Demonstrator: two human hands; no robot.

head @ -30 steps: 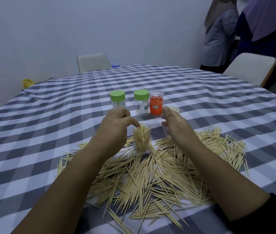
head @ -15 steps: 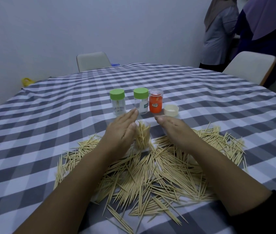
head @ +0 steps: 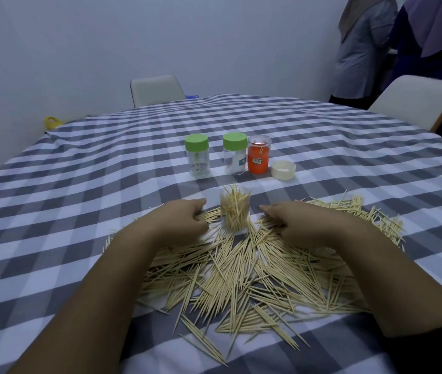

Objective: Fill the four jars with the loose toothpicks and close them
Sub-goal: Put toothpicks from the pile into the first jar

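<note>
An open clear jar (head: pixel 234 209) stands upright among the loose toothpicks (head: pixel 244 276), packed with toothpicks that stick out of its top. My left hand (head: pixel 180 221) rests on the pile just left of the jar, fingers curled over some toothpicks. My right hand (head: pixel 299 224) lies on the pile to the jar's right, fingers bent down onto the sticks. Behind stand two clear jars with green lids (head: pixel 197 155) (head: pixel 234 153) and an orange jar (head: pixel 259 157) with a clear lid. A loose cream lid (head: pixel 282 170) lies beside the orange jar.
The table wears a grey and white checked cloth (head: pixel 79 184). Two chairs (head: pixel 156 90) (head: pixel 414 101) stand at the far side. Two people (head: pixel 382 44) stand at the back right. A yellow object (head: pixel 51 122) lies by the wall on the left.
Both hands came down from the jar's mouth and moved apart onto the toothpick pile on either side of it. The jar stays upright and full.
</note>
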